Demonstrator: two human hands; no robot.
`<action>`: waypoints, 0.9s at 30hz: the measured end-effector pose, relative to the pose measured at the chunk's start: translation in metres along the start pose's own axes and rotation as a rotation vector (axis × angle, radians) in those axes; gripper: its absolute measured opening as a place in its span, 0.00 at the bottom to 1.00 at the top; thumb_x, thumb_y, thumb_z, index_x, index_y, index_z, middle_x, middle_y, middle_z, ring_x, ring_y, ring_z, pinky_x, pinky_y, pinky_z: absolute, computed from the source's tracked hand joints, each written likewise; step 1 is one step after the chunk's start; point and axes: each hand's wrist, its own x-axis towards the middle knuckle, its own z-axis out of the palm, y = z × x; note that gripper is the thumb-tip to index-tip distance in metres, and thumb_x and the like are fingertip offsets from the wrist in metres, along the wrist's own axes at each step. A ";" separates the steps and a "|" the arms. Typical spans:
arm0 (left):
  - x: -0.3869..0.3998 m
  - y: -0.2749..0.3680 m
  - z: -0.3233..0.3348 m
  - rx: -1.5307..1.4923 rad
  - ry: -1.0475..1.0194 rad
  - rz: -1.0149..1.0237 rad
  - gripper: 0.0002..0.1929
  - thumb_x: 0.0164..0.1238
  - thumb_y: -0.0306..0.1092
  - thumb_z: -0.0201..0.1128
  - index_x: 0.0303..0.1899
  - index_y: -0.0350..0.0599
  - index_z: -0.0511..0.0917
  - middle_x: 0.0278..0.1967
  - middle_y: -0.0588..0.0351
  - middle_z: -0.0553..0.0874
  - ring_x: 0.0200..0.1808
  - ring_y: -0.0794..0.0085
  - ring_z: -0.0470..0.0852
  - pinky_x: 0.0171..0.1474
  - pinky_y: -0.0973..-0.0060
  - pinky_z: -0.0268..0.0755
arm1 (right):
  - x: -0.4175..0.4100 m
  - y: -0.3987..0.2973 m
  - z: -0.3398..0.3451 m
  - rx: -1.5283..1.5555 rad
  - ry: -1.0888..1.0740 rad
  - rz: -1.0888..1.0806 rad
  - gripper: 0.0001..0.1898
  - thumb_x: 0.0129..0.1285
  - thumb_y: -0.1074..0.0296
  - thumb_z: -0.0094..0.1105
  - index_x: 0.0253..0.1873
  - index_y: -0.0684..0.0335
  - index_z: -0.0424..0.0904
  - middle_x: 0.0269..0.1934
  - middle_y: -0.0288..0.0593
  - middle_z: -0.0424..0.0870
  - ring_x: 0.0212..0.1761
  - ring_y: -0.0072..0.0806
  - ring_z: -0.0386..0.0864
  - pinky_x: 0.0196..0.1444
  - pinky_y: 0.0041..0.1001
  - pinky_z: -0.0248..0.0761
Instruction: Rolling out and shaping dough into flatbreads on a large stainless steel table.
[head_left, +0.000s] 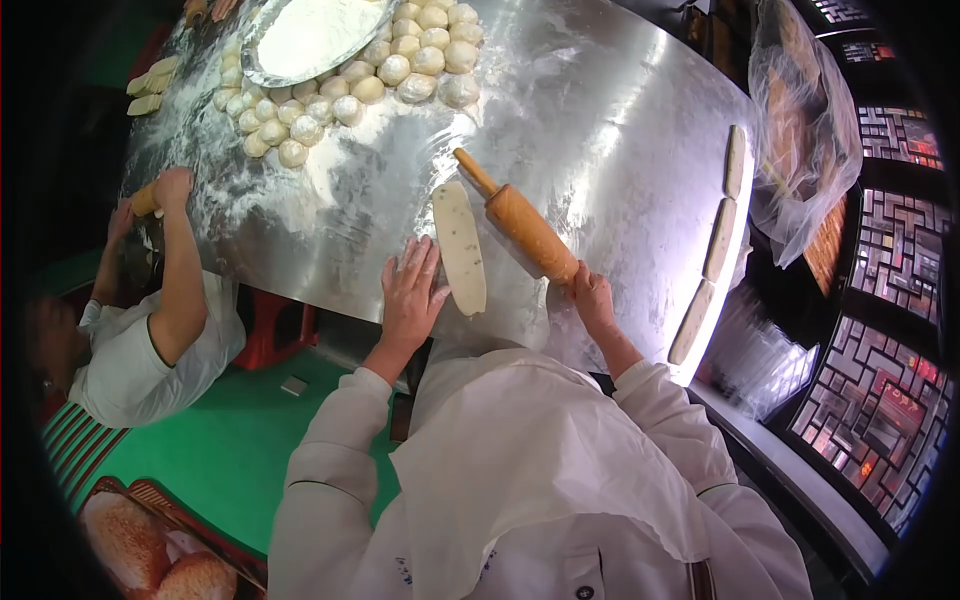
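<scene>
A long flattened strip of dough (460, 251) with dark flecks lies on the metal table (360, 217) in front of me. My left hand (411, 285) is flat at the strip's left side, fingers spread, holding nothing. In my right hand (592, 296) is the near handle of a wooden rolling pin (531, 232). The pin slants to the right of the strip, its free handle pointing up and left. That near handle is hidden by my fingers.
Floured dough balls (405, 60) surround a metal bowl of flour (319, 34). Several dough strips (720, 236) line the right edge. At left, a co-worker's hands (171, 187) hold another rolling pin (144, 199). Plastic sheeting (802, 135) hangs beyond the table. A crate (150, 495) holds large bread-like pieces.
</scene>
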 end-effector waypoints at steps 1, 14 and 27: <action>0.000 0.010 0.003 0.067 -0.208 0.174 0.33 0.67 0.42 0.63 0.72 0.45 0.63 0.75 0.55 0.62 0.77 0.58 0.58 0.74 0.44 0.46 | 0.005 0.007 -0.001 0.003 -0.002 0.004 0.28 0.75 0.49 0.40 0.25 0.65 0.72 0.15 0.42 0.69 0.19 0.30 0.73 0.26 0.35 0.68; 0.009 0.034 0.032 0.160 -0.358 0.352 0.38 0.59 0.51 0.68 0.72 0.61 0.66 0.76 0.65 0.59 0.79 0.64 0.50 0.76 0.37 0.40 | 0.013 0.043 -0.010 0.123 0.017 0.006 0.17 0.71 0.57 0.50 0.31 0.63 0.73 0.17 0.42 0.72 0.14 0.30 0.69 0.21 0.33 0.64; 0.040 0.004 0.008 0.086 -0.287 0.339 0.34 0.60 0.45 0.69 0.69 0.57 0.69 0.74 0.59 0.64 0.76 0.58 0.57 0.72 0.41 0.49 | 0.020 0.037 -0.007 0.298 0.016 0.090 0.22 0.73 0.54 0.44 0.27 0.63 0.71 0.15 0.36 0.67 0.12 0.24 0.63 0.16 0.28 0.54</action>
